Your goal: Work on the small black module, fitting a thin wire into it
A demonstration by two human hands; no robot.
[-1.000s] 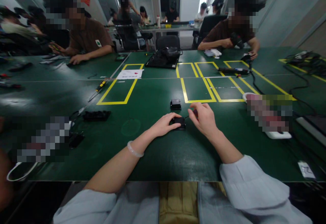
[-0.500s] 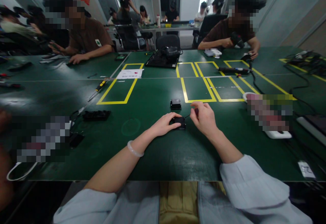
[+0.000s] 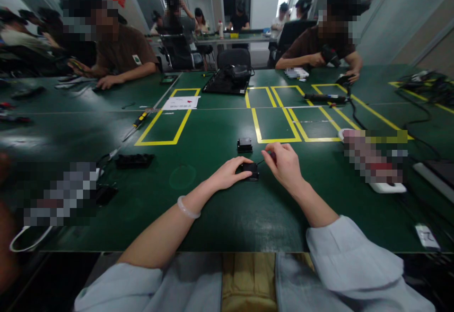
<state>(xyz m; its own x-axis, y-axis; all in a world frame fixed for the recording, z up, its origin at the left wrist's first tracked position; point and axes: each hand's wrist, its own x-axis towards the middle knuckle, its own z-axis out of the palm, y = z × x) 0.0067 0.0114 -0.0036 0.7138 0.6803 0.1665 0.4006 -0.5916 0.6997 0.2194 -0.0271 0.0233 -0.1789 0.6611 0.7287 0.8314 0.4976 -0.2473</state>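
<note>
A small black part (image 3: 252, 171) lies on the green table in front of me, gripped between the thumb and fingers of my left hand (image 3: 229, 172). My right hand (image 3: 283, 160) is closed in a pinch around the dark handle of a small screwdriver (image 3: 261, 162). Its thin shaft points left to the side of the black part; my view does not show what the tip touches. Just beyond my left hand stands another black part (image 3: 244, 144) of similar size.
A yellow-handled screwdriver (image 3: 140, 120) and a black strip-shaped piece (image 3: 135, 160) lie to the left. Blurred-out power strips (image 3: 388, 187) flank both sides. Yellow tape outlines (image 3: 280, 140) mark the table further off. Across it, a co-worker (image 3: 329, 49) holds a power drill.
My right hand has shifted very slightly, with the screwdriver still in it. The left hand and the black part stay where they were.
</note>
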